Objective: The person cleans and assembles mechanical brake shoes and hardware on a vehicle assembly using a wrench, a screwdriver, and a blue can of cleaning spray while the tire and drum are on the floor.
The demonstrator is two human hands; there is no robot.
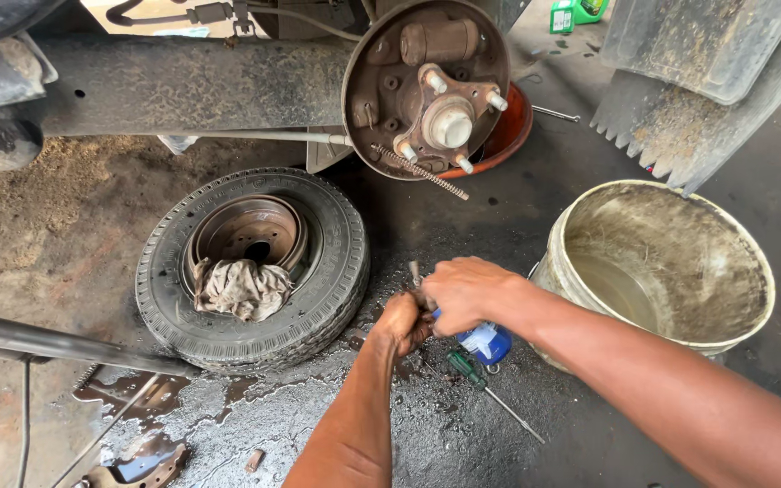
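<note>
Left hand (402,323): closed around a small metal part (415,271), beside the tyre (250,264).
Right hand (467,291): gripped a blue can (486,342) beneath it.

We're down on the floor (517,226) of a vehicle repair workshop, oil-stained and wet; a bare wheel hub (436,99) with its brake backing plate exposed hangs off the axle; the removed tyre (318,298) lies flat with a rusty brake drum (250,226) and a rag (241,287) on it; a grimy bucket (671,262) and a screwdriver (476,378) sit close by.
</note>
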